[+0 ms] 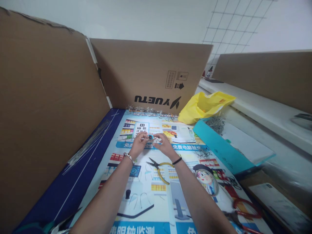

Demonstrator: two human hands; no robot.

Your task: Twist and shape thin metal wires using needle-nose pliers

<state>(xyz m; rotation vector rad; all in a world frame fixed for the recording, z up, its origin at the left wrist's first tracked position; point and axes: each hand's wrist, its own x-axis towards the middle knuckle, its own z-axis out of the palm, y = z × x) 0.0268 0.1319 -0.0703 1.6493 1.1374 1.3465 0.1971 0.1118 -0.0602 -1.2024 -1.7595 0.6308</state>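
Note:
Both my hands meet over a printed poster (151, 195) that covers the table. My left hand (139, 143) and my right hand (163, 144) each pinch one side of a small blue round piece (150, 136) with a thin wire on it. The fingers of both hands are closed on it. A silver bracelet sits on my left wrist and a black band on my right. Yellow-handled pliers (159, 169) lie on the poster just below my hands, untouched.
Cardboard walls (146, 74) stand at the left and back. A yellow plastic bag (204, 104) lies at the back right beside a teal tray (219, 146) holding a heap of small metal pieces (215, 123). Red-handled pliers (243, 211) lie at the lower right.

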